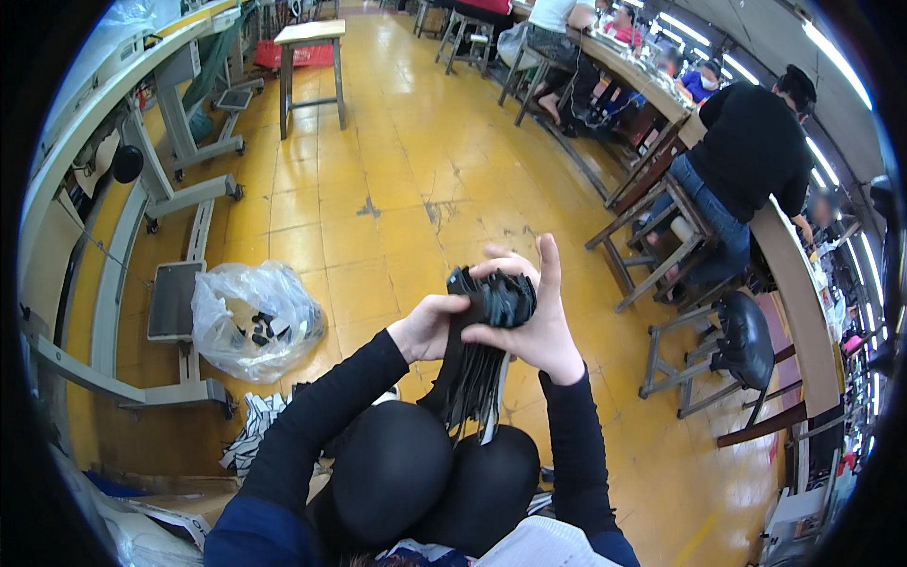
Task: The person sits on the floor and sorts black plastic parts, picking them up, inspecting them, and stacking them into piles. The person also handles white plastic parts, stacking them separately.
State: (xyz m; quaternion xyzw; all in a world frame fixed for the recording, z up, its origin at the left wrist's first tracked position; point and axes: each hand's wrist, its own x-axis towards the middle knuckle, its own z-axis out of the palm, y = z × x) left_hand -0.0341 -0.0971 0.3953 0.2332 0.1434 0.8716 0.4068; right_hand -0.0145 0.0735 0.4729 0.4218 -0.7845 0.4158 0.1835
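A thick bundle of dark strips (477,364), black with some paler edges, stands in front of my knees. Its upper end is fanned and folded, and the long ends hang down over my lap. My left hand (425,326) is closed on the left side of the bundle, thumb on the near face and fingers hidden behind it. From the right, my right hand (543,326) clasps the upper end between its thumb and some fingers, with one finger sticking up. Whether the strips are cloth or leather I cannot tell.
A clear plastic bag (257,321) with small dark pieces stands on the floor at left, beside a machine table's pedal (176,300). Striped scraps (253,430) lie near my left leg. A wooden stool (312,47) is ahead; a black-seated stool (742,340) and seated people (746,151) are at right.
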